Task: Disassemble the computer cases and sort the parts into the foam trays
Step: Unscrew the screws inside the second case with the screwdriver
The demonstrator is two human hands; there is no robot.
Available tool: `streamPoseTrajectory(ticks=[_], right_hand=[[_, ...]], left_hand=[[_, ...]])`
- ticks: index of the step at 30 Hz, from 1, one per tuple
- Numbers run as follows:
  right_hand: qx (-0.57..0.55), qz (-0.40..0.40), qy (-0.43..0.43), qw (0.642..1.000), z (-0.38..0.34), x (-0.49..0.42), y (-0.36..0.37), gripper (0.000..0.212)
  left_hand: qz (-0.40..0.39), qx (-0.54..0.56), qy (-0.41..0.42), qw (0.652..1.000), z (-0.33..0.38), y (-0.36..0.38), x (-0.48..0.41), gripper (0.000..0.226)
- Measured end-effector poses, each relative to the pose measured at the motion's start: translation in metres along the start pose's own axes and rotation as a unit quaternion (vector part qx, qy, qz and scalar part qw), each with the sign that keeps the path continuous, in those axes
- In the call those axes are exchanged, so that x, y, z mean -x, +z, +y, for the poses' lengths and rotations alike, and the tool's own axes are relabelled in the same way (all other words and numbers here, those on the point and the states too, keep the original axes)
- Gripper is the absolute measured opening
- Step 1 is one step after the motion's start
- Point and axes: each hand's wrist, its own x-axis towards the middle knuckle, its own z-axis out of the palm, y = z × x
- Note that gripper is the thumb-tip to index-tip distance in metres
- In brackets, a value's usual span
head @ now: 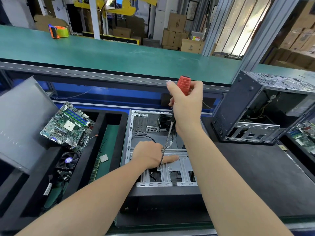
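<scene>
**Right hand** (185,106): grip closed round the red ribbed-handled screwdriver (183,86), fingers wrapped on the handle and thumb up along its left side. It is raised at frame centre, with the forearm running in from the lower right. The steel shaft slants down and left, and its tip sits on a screw point of the silver sheet-metal drive bracket (177,163).

**Left hand** (148,155): palm down on the same bracket, just left of the shaft. The thumb lies straight along the plate, passing behind the shaft. The fingers bend over the bracket's far edge with their tips hidden, so whether this grip clasps the edge cannot be told. The forearm enters from the lower left.

**Open grey computer case** (150,123): lies flat at centre on the desk, interior facing up. Its left wall is just beside the black foam tray (92,143).

**Room:** the black desk mat (255,176) shows bare to the right of the case.

**Tray contents, left of frame:**
- green motherboard (68,126), tilted on a tray wall
- black cooling fan (68,160) below it
- square silver processor chip (104,158)
- green memory stick (96,169)

**Also present:**
- grey metal side panel (22,120), far left
- second black computer case (238,106), upright at right
- orange-and-blue tape dispenser (58,32), upper left on the green belt (119,55)
</scene>
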Motion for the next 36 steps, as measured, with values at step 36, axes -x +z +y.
streamPoseTrajectory(ticks=[36], right_hand=[[-0.007, 0.017, 0.070, 0.997, -0.008, -0.004, 0.014, 0.021]], left_hand=[[0.009, 0.020, 0.009, 1.000, 0.001, -0.002, 0.000, 0.112]])
